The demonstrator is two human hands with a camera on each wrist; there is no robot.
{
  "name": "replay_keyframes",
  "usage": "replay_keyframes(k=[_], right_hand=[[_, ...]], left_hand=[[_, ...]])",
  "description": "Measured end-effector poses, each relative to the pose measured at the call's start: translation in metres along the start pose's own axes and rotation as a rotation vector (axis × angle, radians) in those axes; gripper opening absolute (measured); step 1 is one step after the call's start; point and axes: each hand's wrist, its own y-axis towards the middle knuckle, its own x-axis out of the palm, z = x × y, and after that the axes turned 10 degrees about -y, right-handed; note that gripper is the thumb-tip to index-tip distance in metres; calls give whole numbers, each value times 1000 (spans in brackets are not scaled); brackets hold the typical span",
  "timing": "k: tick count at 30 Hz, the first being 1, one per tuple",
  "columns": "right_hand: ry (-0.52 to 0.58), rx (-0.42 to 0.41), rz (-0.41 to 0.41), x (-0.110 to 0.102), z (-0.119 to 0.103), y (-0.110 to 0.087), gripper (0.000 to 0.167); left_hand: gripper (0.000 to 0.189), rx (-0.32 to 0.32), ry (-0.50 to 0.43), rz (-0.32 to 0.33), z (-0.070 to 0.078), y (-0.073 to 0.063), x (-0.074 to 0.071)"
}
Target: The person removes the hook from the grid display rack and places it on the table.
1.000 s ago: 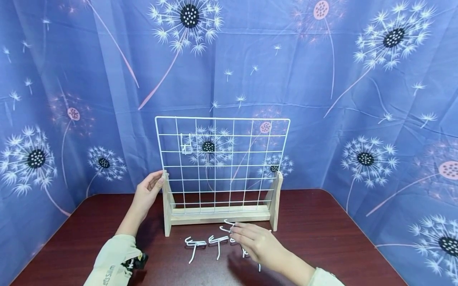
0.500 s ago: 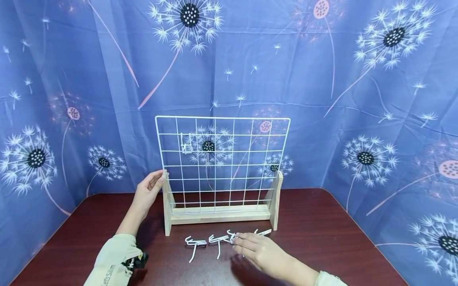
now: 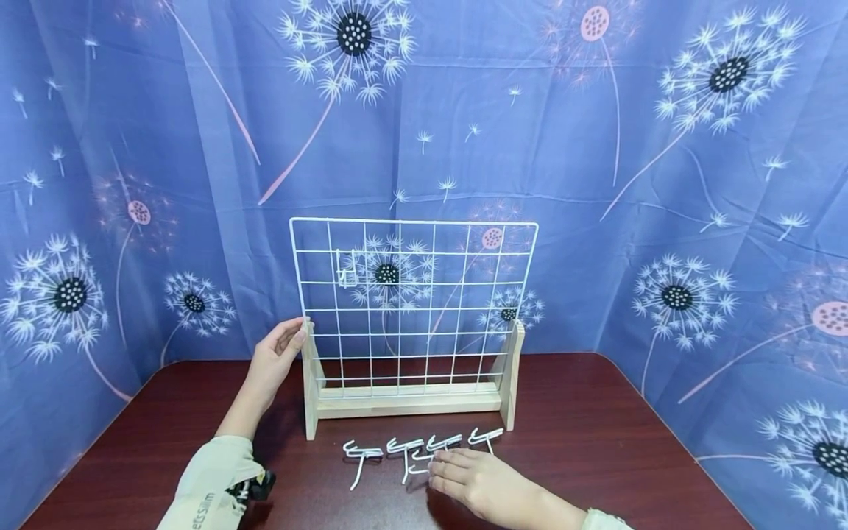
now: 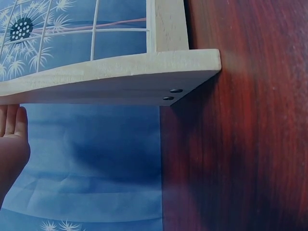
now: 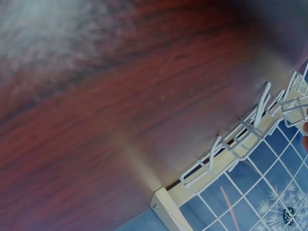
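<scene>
A white wire grid panel (image 3: 416,294) stands upright in a pale wooden stand (image 3: 409,403). My left hand (image 3: 274,361) grips the top of the stand's left upright (image 4: 110,67); its fingers (image 4: 19,122) show at the upright's outer side in the left wrist view. My right hand (image 3: 486,482) is low in front of the stand, its fingertips pinching a white wire hook (image 3: 420,462), mostly hidden behind the fingers. That hook (image 5: 294,110) is at the right edge of the right wrist view. Several similar white hooks (image 3: 361,450) lie in a row beyond the hand.
One hook (image 3: 347,277) hangs on the grid's upper left. Everything stands on a dark red-brown table (image 3: 576,412). Blue dandelion-print cloth (image 3: 596,147) surrounds the back and sides. Below the left sleeve (image 3: 208,478) is a black device (image 3: 255,487).
My right hand has drawn slightly down toward the near side, and the pinched hook has dropped with it. More of the right-hand hooks in the row now show. My left hand keeps its place.
</scene>
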Motion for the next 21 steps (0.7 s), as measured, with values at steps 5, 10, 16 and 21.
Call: replay_keyframes(k=[5, 10, 16, 21], right_hand=[[-61, -52, -32, -2, 0, -2, 30], [-112, -93, -73, -2, -1, -3, 31], [-137, -116, -103, 0, -2, -3, 30], [-152, -138, -117, 3, -4, -5, 29]], left_hand=[[41, 6, 3, -3, -2, 1, 0], [41, 16, -4, -9, -2, 1, 0], [40, 16, -3, -7, 1, 1, 1], [40, 2, 2, 3, 2, -1, 1]])
